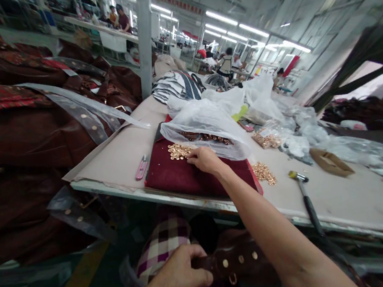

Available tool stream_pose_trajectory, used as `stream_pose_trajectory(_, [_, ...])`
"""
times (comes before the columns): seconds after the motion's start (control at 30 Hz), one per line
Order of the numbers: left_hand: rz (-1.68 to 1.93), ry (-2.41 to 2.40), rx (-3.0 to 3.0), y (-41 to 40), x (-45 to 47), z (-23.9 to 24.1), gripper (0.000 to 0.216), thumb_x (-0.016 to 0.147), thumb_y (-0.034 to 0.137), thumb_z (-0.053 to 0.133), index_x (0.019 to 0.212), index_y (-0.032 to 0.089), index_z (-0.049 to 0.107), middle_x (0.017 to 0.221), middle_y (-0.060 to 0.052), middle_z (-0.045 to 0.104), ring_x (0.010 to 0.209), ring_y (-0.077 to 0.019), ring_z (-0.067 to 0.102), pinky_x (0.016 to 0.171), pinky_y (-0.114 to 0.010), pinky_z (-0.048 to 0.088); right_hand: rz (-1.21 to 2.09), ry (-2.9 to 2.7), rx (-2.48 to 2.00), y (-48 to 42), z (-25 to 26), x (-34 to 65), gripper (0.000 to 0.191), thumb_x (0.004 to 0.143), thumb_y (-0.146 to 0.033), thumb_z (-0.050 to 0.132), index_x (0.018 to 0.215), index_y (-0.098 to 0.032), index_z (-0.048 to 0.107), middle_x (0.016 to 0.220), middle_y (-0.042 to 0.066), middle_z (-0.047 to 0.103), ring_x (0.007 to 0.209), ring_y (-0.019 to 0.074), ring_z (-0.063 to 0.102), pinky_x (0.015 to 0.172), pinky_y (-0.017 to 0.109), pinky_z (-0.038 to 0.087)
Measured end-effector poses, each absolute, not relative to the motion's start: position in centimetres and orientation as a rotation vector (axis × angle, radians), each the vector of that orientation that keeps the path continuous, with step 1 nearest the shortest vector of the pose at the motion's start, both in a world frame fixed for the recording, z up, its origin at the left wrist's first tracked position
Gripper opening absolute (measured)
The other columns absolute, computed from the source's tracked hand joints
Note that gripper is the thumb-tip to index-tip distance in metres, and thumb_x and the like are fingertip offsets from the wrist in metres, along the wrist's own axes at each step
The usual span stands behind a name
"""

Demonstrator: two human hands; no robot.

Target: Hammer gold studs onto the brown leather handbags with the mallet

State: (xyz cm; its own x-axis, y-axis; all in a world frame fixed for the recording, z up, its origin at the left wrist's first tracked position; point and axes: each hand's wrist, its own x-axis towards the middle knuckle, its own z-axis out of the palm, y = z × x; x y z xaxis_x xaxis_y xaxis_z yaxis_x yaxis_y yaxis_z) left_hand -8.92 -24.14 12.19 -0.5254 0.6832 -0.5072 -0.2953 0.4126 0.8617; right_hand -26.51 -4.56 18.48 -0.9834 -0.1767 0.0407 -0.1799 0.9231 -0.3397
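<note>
The left hand (179,276) is closed tight around one end of a brown leather strap (236,261), held low in front of the table's near edge over a checked cloth (164,245). Three pale studs show in a row along the strap, with one metal ring hanging under them.

The right hand (205,159) reaches out over a dark red pad (190,178) that lies along the near edge of the table (346,201). Its fingers are bent down, their tips touching a heap of gold eyelets (179,151) at the pad's far side. I cannot tell whether it has one pinched.

There are three heaps of gold pieces in all. The second heap (264,173) sits on the bare table just off the pad's right corner, and a third (267,140) lies farther in, inside clear plastic.

One clear plastic bag (205,119) lies over the pad's far edge, with darker copper pieces showing through it. One pink cutter (141,167) lies just beside the pad's left edge. One hammer (304,191) lies to the right, its handle running over the near edge. A heap of brown leather garments (11,133) is piled at the table's left end.
</note>
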Motion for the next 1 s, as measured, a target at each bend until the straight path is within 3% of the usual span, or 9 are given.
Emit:
stream_pose_trajectory(0.1, [1.288,1.694,0.382,-24.2,-9.2,11.9,0.035,0.056,0.036,0.064,0.085,0.016,0.064,0.072,0.002,0.053,0.072,-0.0176,0.046,0.062,-0.027,0.031,0.633,-3.054,0.236,-4.7,18.9,-26.5,0.008,0.089,-0.017,0.069,0.082,-0.014,0.072,0.08,0.002,0.073,0.083,0.0198,0.068,0.085,0.036,0.051])
stream_pose_trajectory(0.2, [1.307,1.659,0.415,-24.2,-9.5,11.6,0.032,0.059,0.039,0.064,0.082,0.016,0.064,0.071,0.003,0.052,0.07,-0.0162,0.045,0.061,-0.026,0.03,0.797,-3.02,0.221,-4.7,19.6,-23.7,0.009,0.087,-0.014,0.068,0.084,-0.015,0.076,0.084,0.002,0.075,0.083,0.0186,0.068,0.081,0.029,0.048])
stream_pose_trajectory(0.5, [1.332,1.63,0.458,-24.1,-9.2,11.3,0.03,0.065,0.038,0.062,0.083,0.015,0.063,0.072,0.003,0.053,0.068,-0.0145,0.045,0.06,-0.025,0.033,1.307,-3.021,0.241,-3.9,19.2,-4.7,0.007,0.087,-0.015,0.07,0.083,-0.019,0.076,0.078,-0.001,0.073,0.07,0.0128,0.066,0.065,0.021,0.046])
stream_pose_trajectory(0.7, [1.304,1.679,0.525,-23.4,-8.4,11.7,0.028,0.068,0.037,0.063,0.084,0.014,0.064,0.07,0.004,0.049,0.066,-0.0127,0.042,0.059,-0.024,0.03,1.088,-2.946,0.435,-4.2,17.5,-0.5,0.009,0.084,-0.011,0.074,0.084,-0.02,0.073,0.082,0.0,0.073,0.081,0.0155,0.065,0.079,0.029,0.041])
stream_pose_trajectory(1.0, [1.359,1.67,0.558,-23.4,-6.9,12.1,0.036,0.072,0.041,0.064,0.093,0.013,0.067,0.077,0.001,0.057,0.07,-0.0142,0.045,0.061,-0.025,0.033,0.945,-2.949,0.427,-5.1,17.4,0.3,0.012,0.08,-0.009,0.079,0.08,-0.02,0.074,0.079,-0.001,0.074,0.08,0.015,0.064,0.078,0.03,0.039])
